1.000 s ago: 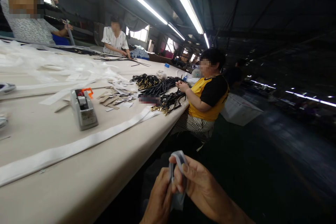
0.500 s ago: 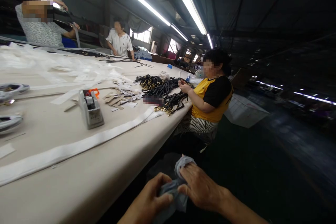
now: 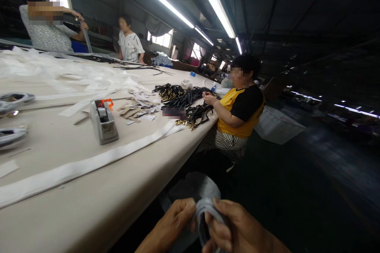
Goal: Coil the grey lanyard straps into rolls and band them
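Observation:
A thin, pale grey-blue cloth [image 3: 197,185] hangs between my hands beside the table, its kind unclear, with a gathered or rolled edge round an opening. My left hand [image 3: 173,221] pinches that edge between thumb and fingers from the left. On the other side my right hand [image 3: 237,223] grips the rim, its thumb on the outside and its fingers curled into the opening. The cloth's lower part is hidden behind my hands and by the frame's bottom edge.
The cream-covered table [image 3: 127,178] bears a long white strip [image 3: 97,162], a tape dispenser [image 3: 103,122], paper pieces [image 3: 133,110] and black straps with gold clasps [image 3: 192,114]. A person in yellow and black [image 3: 242,106] sits at its edge. Two people stand beyond. A white bin [image 3: 279,124] stands right.
My right hand has drawn back from inside the cloth to its rim, and my left hand has moved up to the edge. The cloth's opening now faces me. A far person has turned.

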Demonstrator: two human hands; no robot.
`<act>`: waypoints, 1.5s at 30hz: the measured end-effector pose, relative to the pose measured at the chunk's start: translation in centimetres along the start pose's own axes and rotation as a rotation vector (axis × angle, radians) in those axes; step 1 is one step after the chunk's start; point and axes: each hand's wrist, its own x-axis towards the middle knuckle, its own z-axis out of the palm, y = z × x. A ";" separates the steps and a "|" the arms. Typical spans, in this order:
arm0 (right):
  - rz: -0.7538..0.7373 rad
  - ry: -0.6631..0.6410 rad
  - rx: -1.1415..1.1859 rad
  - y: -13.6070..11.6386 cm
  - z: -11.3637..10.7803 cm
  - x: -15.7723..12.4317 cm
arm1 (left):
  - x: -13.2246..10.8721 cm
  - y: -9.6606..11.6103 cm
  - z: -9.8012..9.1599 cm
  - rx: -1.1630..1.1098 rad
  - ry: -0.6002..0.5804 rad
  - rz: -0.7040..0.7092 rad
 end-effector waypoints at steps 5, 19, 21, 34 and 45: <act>-0.059 -0.084 0.355 -2.0 2.3 1.0 | 0.3 0.1 1.3 -0.060 0.302 0.104; -0.526 0.142 -0.407 -2.6 5.8 2.0 | 1.0 2.5 1.5 -0.059 0.266 0.166; -0.600 0.221 -0.735 -1.8 4.9 2.8 | 0.8 3.1 1.8 -0.207 0.156 0.107; -0.763 -0.118 -2.033 -1.3 2.1 6.1 | -2.5 -1.3 -1.4 0.080 0.200 -0.139; -0.605 -0.100 -2.046 -1.2 0.7 6.9 | -4.4 2.5 -3.2 -0.112 0.124 -0.320</act>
